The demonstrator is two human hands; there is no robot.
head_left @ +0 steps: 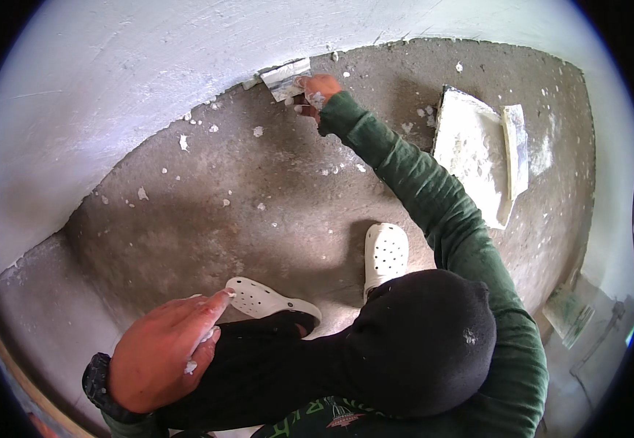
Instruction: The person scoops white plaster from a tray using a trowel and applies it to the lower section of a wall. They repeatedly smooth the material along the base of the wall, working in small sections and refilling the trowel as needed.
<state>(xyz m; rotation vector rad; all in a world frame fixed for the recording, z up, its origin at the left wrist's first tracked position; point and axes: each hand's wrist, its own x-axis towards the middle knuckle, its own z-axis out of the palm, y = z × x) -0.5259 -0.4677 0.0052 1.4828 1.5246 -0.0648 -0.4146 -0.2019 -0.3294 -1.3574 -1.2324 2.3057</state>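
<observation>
My right hand (320, 92) reaches out to the base of the white wall (149, 80). Its fingers are closed on a wide, flat putty blade (285, 77) smeared white, which lies against the foot of the wall. White putty sticks to this hand too. My left hand (167, 352), with a dark watch (97, 383) on its wrist, hangs over my dark-clad knee. Its fingers are stretched out with nothing between them, and white smears show on the fingers and thumb.
To the right, a putty-covered board (470, 150) lies on the floor (258, 212), a second flat blade (515, 150) resting along its edge. White clogs (386, 252) are on my feet. Dried white bits dot the floor. A smeared greenish sheet (568, 315) lies at the far right.
</observation>
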